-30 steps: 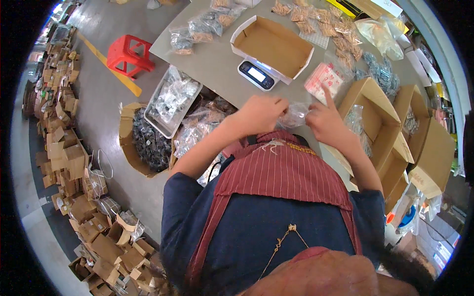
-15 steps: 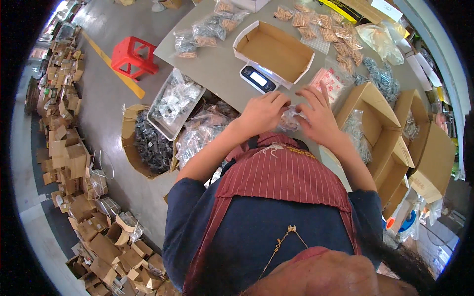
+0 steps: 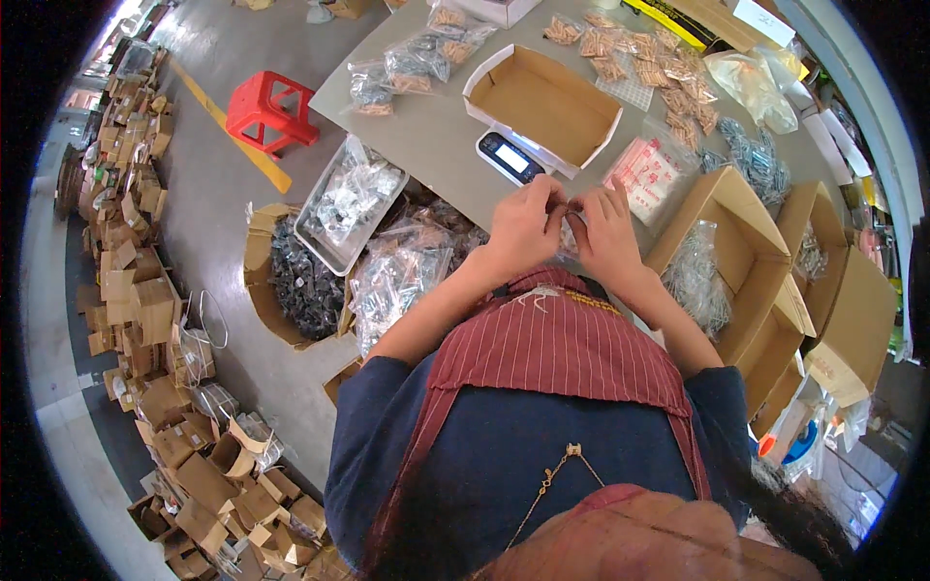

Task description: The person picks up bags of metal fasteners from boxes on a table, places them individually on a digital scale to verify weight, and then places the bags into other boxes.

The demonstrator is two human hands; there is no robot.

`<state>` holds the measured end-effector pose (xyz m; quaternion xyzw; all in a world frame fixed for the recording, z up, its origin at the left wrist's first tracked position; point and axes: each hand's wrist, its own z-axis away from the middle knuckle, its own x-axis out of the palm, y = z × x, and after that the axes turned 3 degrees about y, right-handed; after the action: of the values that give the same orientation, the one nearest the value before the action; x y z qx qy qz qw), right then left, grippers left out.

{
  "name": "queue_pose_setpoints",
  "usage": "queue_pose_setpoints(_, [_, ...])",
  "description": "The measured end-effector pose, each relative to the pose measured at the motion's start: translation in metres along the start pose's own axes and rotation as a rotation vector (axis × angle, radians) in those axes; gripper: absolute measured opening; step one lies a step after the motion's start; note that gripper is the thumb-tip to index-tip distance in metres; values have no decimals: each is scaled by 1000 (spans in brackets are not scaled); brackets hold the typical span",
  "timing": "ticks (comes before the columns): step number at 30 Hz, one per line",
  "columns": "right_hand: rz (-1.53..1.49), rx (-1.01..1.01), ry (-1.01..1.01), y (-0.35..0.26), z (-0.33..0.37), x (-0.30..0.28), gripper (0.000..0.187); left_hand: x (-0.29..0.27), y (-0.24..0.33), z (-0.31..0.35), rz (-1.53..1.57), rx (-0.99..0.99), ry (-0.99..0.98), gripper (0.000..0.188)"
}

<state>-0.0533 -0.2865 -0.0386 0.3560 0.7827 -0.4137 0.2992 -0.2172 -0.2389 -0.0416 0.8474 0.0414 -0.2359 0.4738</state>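
At the near edge of the grey table, my left hand [image 3: 524, 221] and my right hand [image 3: 607, 230] are close together, fingers bent in a pinch. Between them hangs a small clear plastic bag [image 3: 570, 242], its upper edge gripped by both hands. The fingers partly hide it, and its contents are too small to make out. Just beyond my left hand is a digital scale [image 3: 511, 158] with a lit display. An open shallow cardboard box [image 3: 547, 105] rests on the scale. A stack of clear bags with red print [image 3: 647, 179] lies beyond my right hand.
Bags of wooden dowels [image 3: 635, 53] and bags of screws [image 3: 412, 58] lie at the table's back. Open cardboard boxes [image 3: 741, 223] stand at the right. On the left are a metal tray of bagged parts [image 3: 334, 247], a carton of dark parts [image 3: 262, 281] and a red stool [image 3: 262, 116].
My hands have come closer together, and my right hand's raised, spread fingers have closed down to the bag's edge. The view has shifted slightly.
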Motion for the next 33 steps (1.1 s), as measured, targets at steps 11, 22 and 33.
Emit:
queue_pose_setpoints(11, [-65,24,-48,4,-6,-5,22,-8,4,-1,-76,114,3,23])
queue_pose_setpoints(22, [-43,-114,-6,4,-10,-10,19,-11,1,1,-45,-40,-49,26])
queue_pose_setpoints(33, [-5,-123,-38,24,20,-48,16,-49,-32,7,-173,-389,27,31])
